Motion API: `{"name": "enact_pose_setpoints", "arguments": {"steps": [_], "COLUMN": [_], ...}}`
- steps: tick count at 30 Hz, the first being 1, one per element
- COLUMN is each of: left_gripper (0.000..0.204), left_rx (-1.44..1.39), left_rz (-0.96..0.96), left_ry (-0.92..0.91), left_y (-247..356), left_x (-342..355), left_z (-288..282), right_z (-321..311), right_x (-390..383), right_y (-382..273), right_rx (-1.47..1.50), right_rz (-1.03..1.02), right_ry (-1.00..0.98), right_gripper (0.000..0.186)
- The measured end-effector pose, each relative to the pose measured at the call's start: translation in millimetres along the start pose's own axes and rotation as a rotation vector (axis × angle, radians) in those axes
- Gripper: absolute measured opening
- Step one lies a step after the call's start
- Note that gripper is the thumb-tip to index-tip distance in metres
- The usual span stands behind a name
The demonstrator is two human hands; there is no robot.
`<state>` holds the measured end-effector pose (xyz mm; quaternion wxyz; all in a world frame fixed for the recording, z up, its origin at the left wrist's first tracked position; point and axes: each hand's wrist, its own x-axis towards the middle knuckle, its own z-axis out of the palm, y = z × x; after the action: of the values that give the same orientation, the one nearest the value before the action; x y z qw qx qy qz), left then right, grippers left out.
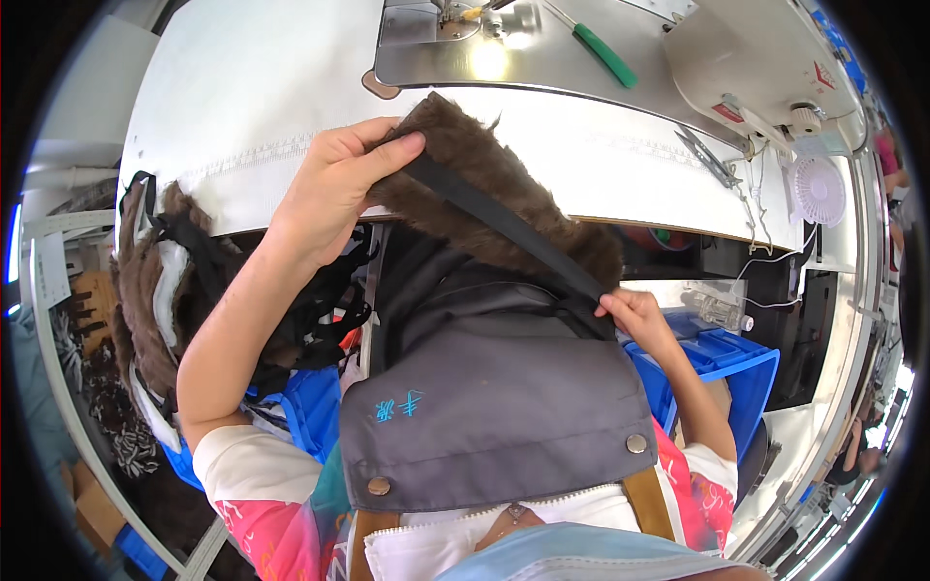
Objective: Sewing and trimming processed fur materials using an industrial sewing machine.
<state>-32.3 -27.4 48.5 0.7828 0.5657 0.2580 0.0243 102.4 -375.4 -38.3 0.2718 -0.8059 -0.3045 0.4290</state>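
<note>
My left hand [346, 172] is closed on the upper end of a brown fur piece [494, 174] with a black band [494, 218] laid along it, thumb pressed on top. My right hand [630, 315] pinches the lower right end of the band at the fur's edge. The piece slants from upper left to lower right above my dark grey apron [494, 397]. Its upper part overlaps the front of the white worktable [242, 87].
A sewing machine [756, 68], green-handled screwdriver [605, 53], metal tools [707, 155] and small fan [819, 189] are on the table. Fur strips [145, 290] hang at left. Blue bins [736, 368] sit below. A co-worker [852, 445] is at far right.
</note>
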Motion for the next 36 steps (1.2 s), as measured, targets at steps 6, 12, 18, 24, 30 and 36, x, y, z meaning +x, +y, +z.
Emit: {"name": "enact_pose_setpoints", "arguments": {"steps": [6, 12, 18, 24, 30, 36], "left_gripper": [0.026, 0.023, 0.036, 0.025, 0.023, 0.04], "left_rx": [0.002, -0.112, -0.323, 0.125, 0.54, 0.588], "left_rz": [-0.024, -0.037, -0.141, -0.054, 0.163, 0.269], "left_ry": [0.003, 0.124, 0.153, 0.177, 0.079, -0.005], "left_y": [-3, -7, -3, -9, -16, -22], "left_x": [-8, -19, -31, -14, -15, -18], "left_z": [1, 9, 6, 11, 12, 15], "right_z": [-12, 78, 91, 92, 59, 29], "right_x": [1, 81, 103, 100, 92, 91], "right_y": [-71, -175, -149, -150, -149, -156], "right_rx": [-0.666, -0.571, -0.418, -0.382, -0.309, 0.144], "right_rz": [-0.55, -1.079, -1.108, -1.135, -1.149, -0.922], "right_ry": [0.646, 0.853, 0.874, 0.854, 0.847, 0.403], "right_gripper": [0.029, 0.049, 0.034, 0.029, 0.026, 0.021]}}
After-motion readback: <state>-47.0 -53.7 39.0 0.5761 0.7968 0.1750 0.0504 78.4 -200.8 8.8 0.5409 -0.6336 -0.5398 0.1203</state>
